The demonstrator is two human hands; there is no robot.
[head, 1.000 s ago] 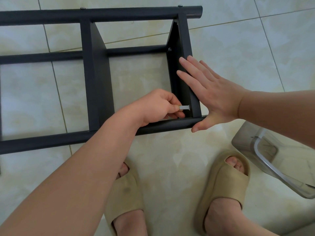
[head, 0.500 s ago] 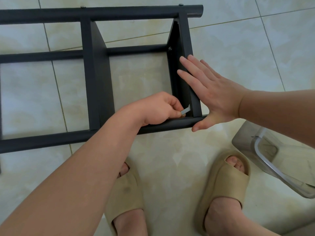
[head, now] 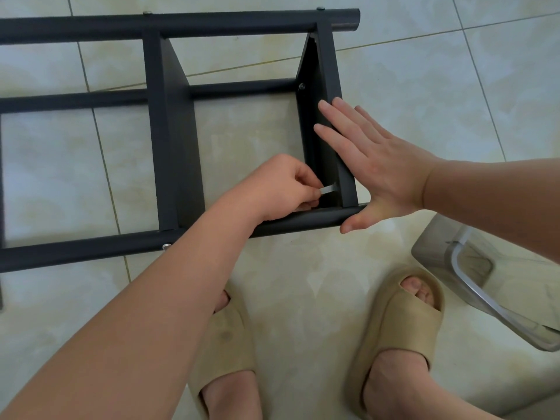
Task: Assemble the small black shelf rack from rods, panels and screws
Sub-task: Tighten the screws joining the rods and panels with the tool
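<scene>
The black shelf rack (head: 169,137) lies on its side on the tiled floor, rods running left to right with two panels standing between them. My left hand (head: 281,189) pinches a small silver hex key (head: 328,189) at the near inner corner of the right panel (head: 321,128), just above the near rod (head: 303,221). My right hand (head: 372,165) lies flat with straight fingers against the outer face of that panel, thumb on the end of the near rod. The screw under the key is hidden. A silver screw head (head: 166,246) shows on the near rod.
My two feet in beige slippers (head: 397,325) stand just below the rack. A clear plastic stool or container with a metal frame (head: 472,286) sits at the right. Another screw (head: 301,86) shows inside the right panel. Pale floor tiles surround everything.
The hex key in my left hand swung down and back up to level, a small turn at the panel corner. My right hand and the rack stayed still.
</scene>
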